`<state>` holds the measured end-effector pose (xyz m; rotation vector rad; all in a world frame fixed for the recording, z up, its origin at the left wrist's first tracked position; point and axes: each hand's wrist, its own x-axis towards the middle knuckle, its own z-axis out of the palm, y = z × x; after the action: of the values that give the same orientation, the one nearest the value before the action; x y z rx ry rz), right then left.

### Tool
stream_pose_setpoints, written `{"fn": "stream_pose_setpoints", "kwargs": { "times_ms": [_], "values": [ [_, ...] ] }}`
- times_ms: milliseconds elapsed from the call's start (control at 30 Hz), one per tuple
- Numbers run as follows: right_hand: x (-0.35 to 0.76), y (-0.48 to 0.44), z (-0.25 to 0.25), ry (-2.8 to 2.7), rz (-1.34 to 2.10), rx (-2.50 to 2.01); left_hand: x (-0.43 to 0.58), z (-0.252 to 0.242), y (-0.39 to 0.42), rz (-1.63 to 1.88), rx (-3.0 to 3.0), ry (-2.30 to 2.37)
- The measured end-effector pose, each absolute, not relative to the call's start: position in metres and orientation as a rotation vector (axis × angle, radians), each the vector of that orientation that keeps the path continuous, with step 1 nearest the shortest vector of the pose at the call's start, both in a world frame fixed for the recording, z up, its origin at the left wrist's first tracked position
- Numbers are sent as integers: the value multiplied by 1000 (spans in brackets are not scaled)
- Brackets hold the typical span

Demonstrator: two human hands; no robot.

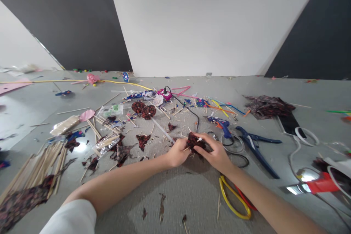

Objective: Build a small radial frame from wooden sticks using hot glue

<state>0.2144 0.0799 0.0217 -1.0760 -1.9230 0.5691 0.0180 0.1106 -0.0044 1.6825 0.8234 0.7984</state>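
Observation:
Near the middle of the view, my left hand (177, 152) and my right hand (215, 151) meet around a small dark red and black patterned fabric piece (193, 141). Fingers of both hands are closed on it, and thin wooden stick ends poke out beside it. A small white bit shows by my right fingertips; I cannot make out what it is. Two round pieces in similar fabric (148, 112) lie beyond my left hand, beside a pale strip (162, 128). Just past my right hand rests a blue glue gun (225, 130).
Blue-handled cutters (256, 150) lie to the right, with yellow-handled scissors (233, 199) under my right forearm. A magenta power box (165, 95) with a black cord sits ahead. Wooden sticks (38, 164) and fabric scraps (143, 141) litter the left; crumpled fabric (270, 106) lies at right.

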Motion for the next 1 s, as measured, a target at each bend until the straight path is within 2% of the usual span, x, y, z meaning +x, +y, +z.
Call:
{"fn": "stream_pose_setpoints", "kwargs": {
  "times_ms": [1000],
  "values": [
    [214,79,24,-1930,644,-1111,20,-3,107,872,1545,859]
  ]
}}
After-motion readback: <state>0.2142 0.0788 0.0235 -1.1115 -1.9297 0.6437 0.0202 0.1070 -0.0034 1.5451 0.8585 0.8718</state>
